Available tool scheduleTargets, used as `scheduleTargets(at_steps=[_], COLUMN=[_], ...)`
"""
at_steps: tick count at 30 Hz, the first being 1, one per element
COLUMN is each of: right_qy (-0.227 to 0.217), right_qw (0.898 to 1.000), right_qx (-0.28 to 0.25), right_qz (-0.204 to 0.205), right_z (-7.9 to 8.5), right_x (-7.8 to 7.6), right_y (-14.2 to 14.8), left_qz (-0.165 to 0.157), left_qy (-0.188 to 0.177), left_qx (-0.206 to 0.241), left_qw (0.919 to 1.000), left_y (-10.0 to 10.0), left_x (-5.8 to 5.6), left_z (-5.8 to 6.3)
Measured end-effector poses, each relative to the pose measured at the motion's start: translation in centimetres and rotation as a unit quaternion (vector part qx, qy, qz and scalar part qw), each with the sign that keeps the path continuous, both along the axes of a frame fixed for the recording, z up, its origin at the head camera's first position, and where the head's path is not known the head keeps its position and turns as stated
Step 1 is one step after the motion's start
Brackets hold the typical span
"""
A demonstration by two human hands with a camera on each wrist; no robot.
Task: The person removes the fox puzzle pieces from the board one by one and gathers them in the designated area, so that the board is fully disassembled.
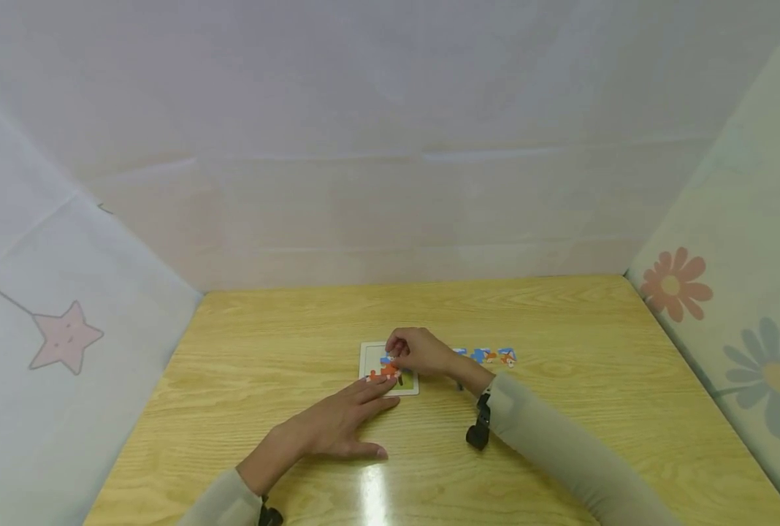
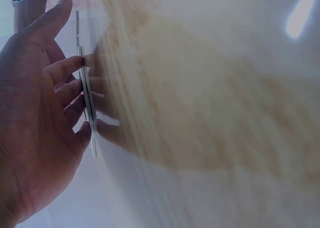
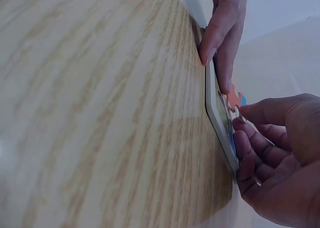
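A white-rimmed puzzle board point(image 1: 362, 361) lies flat, partly filled with orange-and-blue pieces point(image 1: 388, 370)

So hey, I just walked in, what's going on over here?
A person is putting together a small jigsaw puzzle on a wooden table. Their left hand rests its fingertips on the white-rimmed puzzle tray, while their right hand seems to pinch an orange piece over it. The tray looks only partly filled, and more loose pieces lie on the table to its right.
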State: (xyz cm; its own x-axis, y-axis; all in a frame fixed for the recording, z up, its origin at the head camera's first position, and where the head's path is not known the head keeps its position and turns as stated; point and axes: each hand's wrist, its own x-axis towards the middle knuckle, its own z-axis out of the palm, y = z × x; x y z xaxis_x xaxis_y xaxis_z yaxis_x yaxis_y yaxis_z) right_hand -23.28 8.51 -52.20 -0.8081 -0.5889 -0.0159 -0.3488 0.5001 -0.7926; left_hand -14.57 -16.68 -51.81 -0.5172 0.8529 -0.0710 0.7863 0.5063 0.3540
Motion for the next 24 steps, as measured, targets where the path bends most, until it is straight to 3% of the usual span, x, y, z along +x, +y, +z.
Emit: scheduleTargets(at_steps=[18, 24], right_qy=[-0.029, -0.042], right_qw=[0.998, 0.997], right_qx=[-0.05, -0.064], right_qz=[-0.009, -0.021], right_z=[-0.24, -0.15], right_x=[-0.56, -0.59], right_y=[0.55, 0.91], left_qz=[-0.006, -0.01], left_qy=[0.014, 0.016], left_qx=[0.001, 0.019], left_qw=[0.9999, 0.9996], left_y=[0.1, 0.02], left_x=[-0.15, -0.12], left_z=[0.27, 0.3])
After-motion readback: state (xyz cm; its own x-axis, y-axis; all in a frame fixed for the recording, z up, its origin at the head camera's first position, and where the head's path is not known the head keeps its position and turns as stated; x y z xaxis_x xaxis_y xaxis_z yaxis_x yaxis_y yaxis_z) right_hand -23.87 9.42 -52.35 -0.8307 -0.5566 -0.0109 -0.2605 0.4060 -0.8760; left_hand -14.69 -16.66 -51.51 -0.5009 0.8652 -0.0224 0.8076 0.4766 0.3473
